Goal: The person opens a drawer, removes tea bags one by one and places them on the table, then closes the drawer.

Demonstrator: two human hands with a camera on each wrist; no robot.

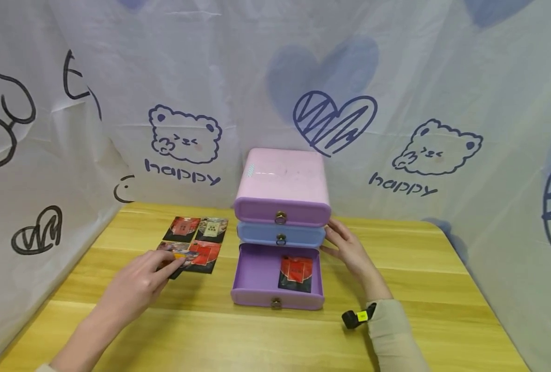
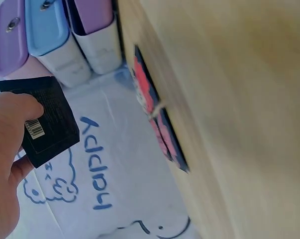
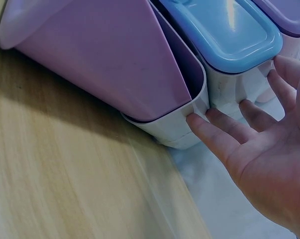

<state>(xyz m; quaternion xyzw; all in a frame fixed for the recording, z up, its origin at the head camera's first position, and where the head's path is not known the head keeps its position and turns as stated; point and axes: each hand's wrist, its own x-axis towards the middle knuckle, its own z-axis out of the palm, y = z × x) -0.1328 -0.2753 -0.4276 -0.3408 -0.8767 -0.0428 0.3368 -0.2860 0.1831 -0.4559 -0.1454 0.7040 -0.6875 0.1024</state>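
Observation:
My left hand [image 1: 138, 281] pinches a small dark packet [image 2: 55, 124], thumb on its black back beside a barcode. It is above the table, next to several red-and-black packets [image 1: 206, 254] laid flat close together. To their right stands a small chest of drawers [image 1: 284, 178] with a pink top. Its bottom purple drawer [image 1: 252, 271] is pulled out, and a red-and-black packet [image 1: 296, 273] lies inside toward the right. The blue middle drawer [image 1: 256, 234] and upper purple drawer are closed. My right hand [image 1: 356, 256] touches the chest's right side with spread, extended fingers [image 3: 217, 137].
A wooden table [image 1: 187, 330] carries everything. Behind and at the sides hangs a white sheet [image 1: 256, 103] printed with hearts and bears. A black strap device with a yellow label [image 1: 360, 316] is on the right wrist.

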